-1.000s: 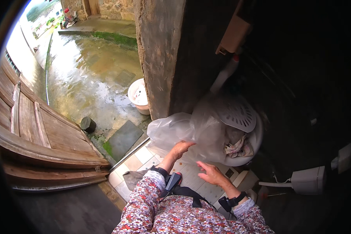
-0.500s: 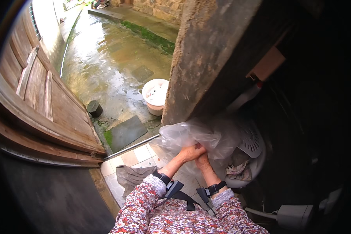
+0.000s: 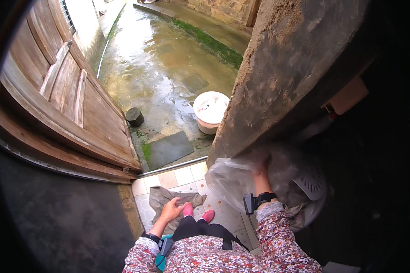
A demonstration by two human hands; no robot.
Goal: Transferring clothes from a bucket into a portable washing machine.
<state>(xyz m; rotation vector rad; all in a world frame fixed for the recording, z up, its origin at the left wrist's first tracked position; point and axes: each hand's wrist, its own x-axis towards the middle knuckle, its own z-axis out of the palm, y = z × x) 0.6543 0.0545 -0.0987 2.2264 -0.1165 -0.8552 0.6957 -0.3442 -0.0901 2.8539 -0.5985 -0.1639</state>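
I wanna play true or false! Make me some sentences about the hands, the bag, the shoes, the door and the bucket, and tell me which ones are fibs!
1. The right hand is at the clear plastic bag. True.
2. The left hand is touching the clear plastic bag. False: the left hand is away from it, over the grey cloth.
3. The shoes are pink. True.
4. The wooden door is shut. False: the wooden door stands open.
5. The pale bucket is inside on the tiles. False: the pale bucket stands outside, past the doorway.
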